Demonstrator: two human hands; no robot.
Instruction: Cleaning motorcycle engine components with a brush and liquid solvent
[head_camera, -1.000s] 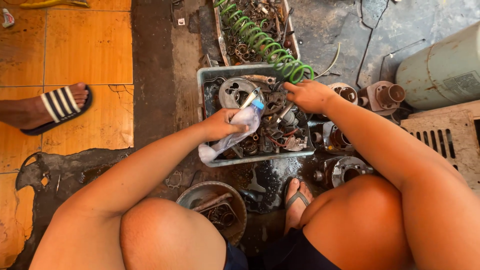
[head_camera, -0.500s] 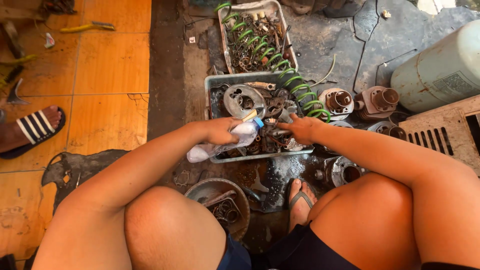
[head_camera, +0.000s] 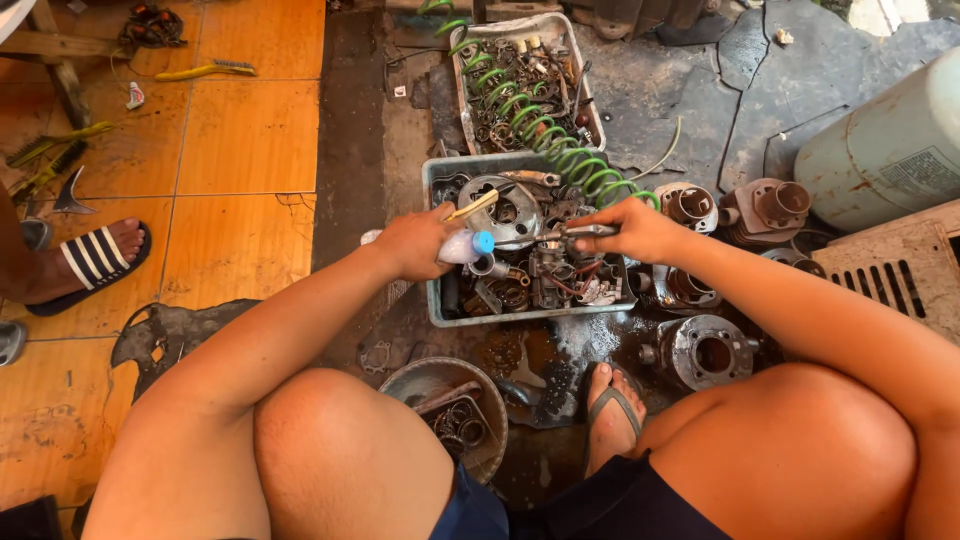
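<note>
over the grey parts tray (head_camera: 432, 240), the left hand (head_camera: 415, 243) grips a white squeeze bottle (head_camera: 462, 246), nozzle pointing right at the air gun (head_camera: 575, 232) clasped by the right hand (head_camera: 632, 228), just apart.

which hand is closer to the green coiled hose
Right. The right hand sits just below the green coiled hose, beside its lower end; the left hand is farther left, holding a white bottle.

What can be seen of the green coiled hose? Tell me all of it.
The green coiled hose looks like a springy plastic air line, bright green and tightly spiralled. It runs from the top edge of the view across the upper tray of metal parts, then over the far corner of the grey tray, and ends close to the right hand, which grips a slim metal tool.
</note>
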